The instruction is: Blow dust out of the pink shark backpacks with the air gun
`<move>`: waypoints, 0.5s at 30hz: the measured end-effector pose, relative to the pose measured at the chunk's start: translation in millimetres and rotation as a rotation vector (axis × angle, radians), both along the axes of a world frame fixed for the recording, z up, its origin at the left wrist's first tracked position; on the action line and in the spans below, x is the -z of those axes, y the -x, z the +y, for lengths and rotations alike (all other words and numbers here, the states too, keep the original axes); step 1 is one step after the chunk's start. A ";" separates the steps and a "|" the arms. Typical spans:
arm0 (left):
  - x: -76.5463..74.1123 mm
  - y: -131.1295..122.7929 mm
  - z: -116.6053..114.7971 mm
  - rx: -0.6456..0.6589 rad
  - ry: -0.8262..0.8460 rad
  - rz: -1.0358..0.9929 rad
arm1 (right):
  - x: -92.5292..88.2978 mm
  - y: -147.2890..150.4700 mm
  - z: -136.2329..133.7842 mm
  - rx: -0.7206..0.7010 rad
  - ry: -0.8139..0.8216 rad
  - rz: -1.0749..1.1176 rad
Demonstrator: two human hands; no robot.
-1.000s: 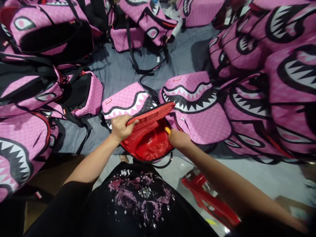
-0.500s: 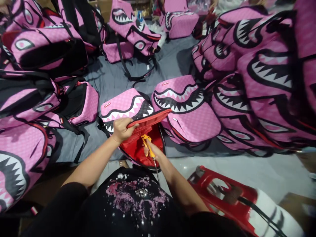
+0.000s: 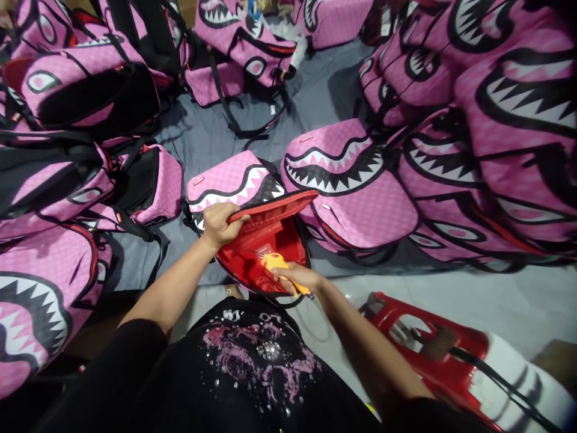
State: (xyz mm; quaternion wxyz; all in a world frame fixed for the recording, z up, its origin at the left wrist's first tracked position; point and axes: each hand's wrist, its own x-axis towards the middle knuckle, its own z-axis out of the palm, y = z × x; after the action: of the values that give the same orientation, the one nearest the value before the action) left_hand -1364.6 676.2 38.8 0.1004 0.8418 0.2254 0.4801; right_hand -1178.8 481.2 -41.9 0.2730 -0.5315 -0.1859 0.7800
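A pink backpack point(image 3: 234, 171) with a black-and-white shark-mouth print lies in front of me, its red-lined compartment point(image 3: 293, 240) gaping toward my body. My left hand point(image 3: 219, 224) is closed on the edge of its raised flap point(image 3: 274, 204). Wrapped in the fingers of my right hand point(image 3: 301, 276) is a yellow-handled tool point(image 3: 276, 263), held over the compartment. A thin dark tip seems to point left from it; I cannot make out its exact kind. Right beside it lies a similar pink backpack point(image 3: 360, 210), touched by neither hand.
Stacked pink backpacks point(image 3: 509, 144) rise on the right, and more bags point(image 3: 90, 78) cover the left. A grey cloth point(image 3: 315, 84) lies beneath them. On the pale floor at lower right stands a red plastic stool point(image 3: 433, 343) with a white bundle point(image 3: 518, 385) by it.
My right hand has moved right and turned the yellow tool, so its thin end no longer points down toward me. My left hand still holds the flap. The view has shifted slightly.
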 end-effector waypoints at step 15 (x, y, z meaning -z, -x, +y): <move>-1.7 14.8 -12.9 0.017 0.056 -0.007 | -54.2 -23.9 -11.2 0.149 0.012 -0.330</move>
State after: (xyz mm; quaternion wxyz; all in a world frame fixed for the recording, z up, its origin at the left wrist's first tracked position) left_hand -1379.3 663.3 40.5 0.1289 0.8387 0.2312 0.4759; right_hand -1154.9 470.0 12.2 0.2926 -0.6661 -0.1834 0.6610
